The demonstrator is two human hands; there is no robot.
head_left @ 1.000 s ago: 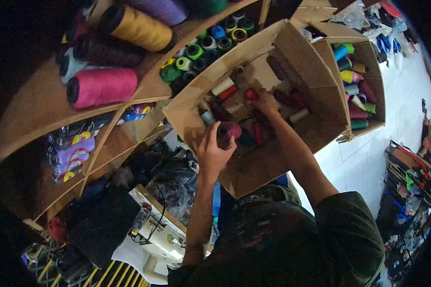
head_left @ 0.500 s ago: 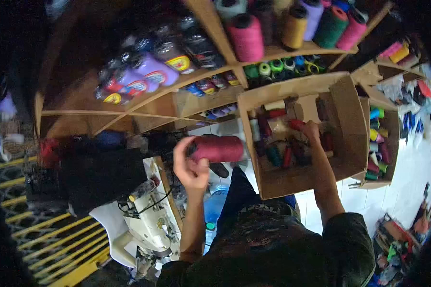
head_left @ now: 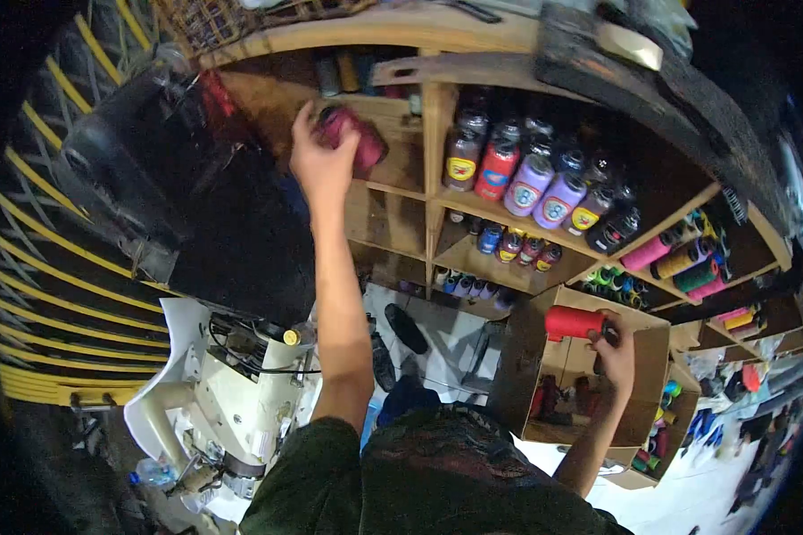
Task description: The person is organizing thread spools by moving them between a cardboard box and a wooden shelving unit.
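My left hand (head_left: 321, 165) is raised to an upper wooden shelf compartment (head_left: 393, 178) and grips a dark pink thread cone (head_left: 352, 138) at its opening. My right hand (head_left: 616, 352) holds a red thread cone (head_left: 573, 322) on its side, just above an open cardboard box (head_left: 517, 374) with several spools inside. My dark green shirt fills the bottom of the view.
The wooden shelving (head_left: 437, 116) holds rows of bottles with coloured labels (head_left: 531, 183) and rows of thread cones (head_left: 678, 259). A white sewing machine (head_left: 223, 392) stands at lower left beside a dark cloth (head_left: 223, 241). A second box of spools (head_left: 660, 437) sits behind the first.
My left hand has carried the dark pink cone from in front of my chest up to the shelf. My right hand has lifted a red cone out of the box. The view swung left.
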